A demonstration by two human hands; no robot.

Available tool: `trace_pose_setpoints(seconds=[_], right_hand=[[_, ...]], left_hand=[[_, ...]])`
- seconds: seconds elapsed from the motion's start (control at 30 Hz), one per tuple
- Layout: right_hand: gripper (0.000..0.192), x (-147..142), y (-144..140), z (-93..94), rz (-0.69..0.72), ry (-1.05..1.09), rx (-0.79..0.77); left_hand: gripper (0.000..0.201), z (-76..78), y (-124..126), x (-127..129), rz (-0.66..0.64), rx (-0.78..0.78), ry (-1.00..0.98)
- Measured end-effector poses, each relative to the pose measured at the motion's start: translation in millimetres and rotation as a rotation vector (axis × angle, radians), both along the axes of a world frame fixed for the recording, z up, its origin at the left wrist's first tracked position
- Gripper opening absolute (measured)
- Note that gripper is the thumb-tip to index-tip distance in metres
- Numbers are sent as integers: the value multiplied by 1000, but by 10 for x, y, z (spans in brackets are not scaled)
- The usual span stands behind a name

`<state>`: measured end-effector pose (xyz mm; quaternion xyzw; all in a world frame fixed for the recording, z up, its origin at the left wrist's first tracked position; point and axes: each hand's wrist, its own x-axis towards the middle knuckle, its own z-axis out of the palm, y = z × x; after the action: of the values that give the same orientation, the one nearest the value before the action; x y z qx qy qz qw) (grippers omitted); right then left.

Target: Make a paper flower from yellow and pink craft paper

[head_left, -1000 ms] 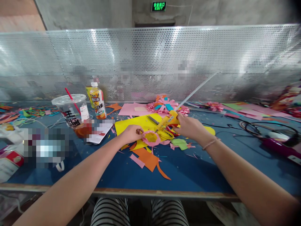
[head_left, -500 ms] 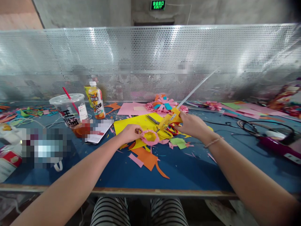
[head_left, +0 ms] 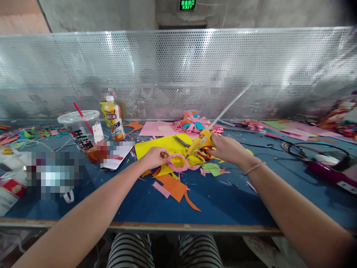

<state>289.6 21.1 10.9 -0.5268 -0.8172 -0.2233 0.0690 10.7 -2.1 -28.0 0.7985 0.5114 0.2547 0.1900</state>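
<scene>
My left hand (head_left: 155, 156) pinches the left edge of a pink paper ring (head_left: 177, 162) lying on a yellow sheet (head_left: 164, 148). My right hand (head_left: 226, 147) grips a yellow glue gun (head_left: 201, 142) with a long clear glue stick (head_left: 230, 105) sticking up behind it. The gun's nozzle points down and left, close to the ring's right edge. Scissors with red handles (head_left: 195, 149) lie partly under the gun.
Orange, pink and green paper scraps (head_left: 174, 187) lie in front of the ring. A plastic cup with a red straw (head_left: 82, 132) and a juice bottle (head_left: 115, 119) stand at left. Pink paper flowers (head_left: 193, 124) sit behind. A purple tool with black cables (head_left: 326, 169) lies at right. A perforated metal screen (head_left: 178, 70) closes the back.
The glue gun has dipped slightly, its nozzle nearer the pink ring. My left hand has kept its hold on the ring.
</scene>
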Motion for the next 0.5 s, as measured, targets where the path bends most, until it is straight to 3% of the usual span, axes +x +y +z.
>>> trace_pose_setpoints(seconds=[0.5], right_hand=[[30, 1, -20, 38, 23, -5, -40]], left_hand=[[27, -28, 26, -12, 2, -23, -10]])
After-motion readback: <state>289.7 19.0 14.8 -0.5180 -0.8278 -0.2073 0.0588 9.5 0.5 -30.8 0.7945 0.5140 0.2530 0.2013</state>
